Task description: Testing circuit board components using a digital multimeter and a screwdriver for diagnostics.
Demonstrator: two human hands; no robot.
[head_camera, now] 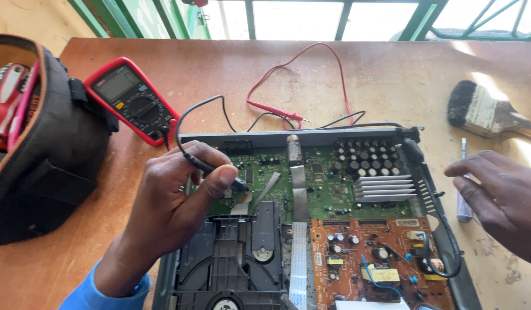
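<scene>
**Q:** Player chassis (449, 270), cover off: where does it lie, and what is nearest the viewer?

**A:** It lies open on the wooden tabletop (219, 69), low and centre in the view. Nearest are the black disc drive (242, 258) at its left and the orange power board (374, 258) at its right, with a white ribbon cable (298, 252) running between them.

**Q:** What are the two hands doing?

**A:** The left hand (173, 201) is closed in a pen grip on the black probe (219, 172), whose tip is down on the green main board (317, 172), just beside the drive's rear edge. The right hand (500, 201) is open and holds nothing; it hovers off the chassis's right edge, near a small screwdriver (463, 189) lying on the tabletop.

**Q:** What lies farther back?

**A:** The ribbed heat sink (386, 186) and a cluster of capacitors (368, 155) sit on the green board. Beyond the rear wall lies the red probe (277, 112) with its lead looped, untouched. The red meter (130, 97) leans against a black tool bag (41, 172) at left; a paintbrush (483, 112) lies at far right.

**Q:** How far along does the work appear?

**A:** Judged from the layout: the case is opened and one probe placed. The red probe is not yet picked up, so a two-point reading seems still ahead; the meter's display cannot be read.
</scene>
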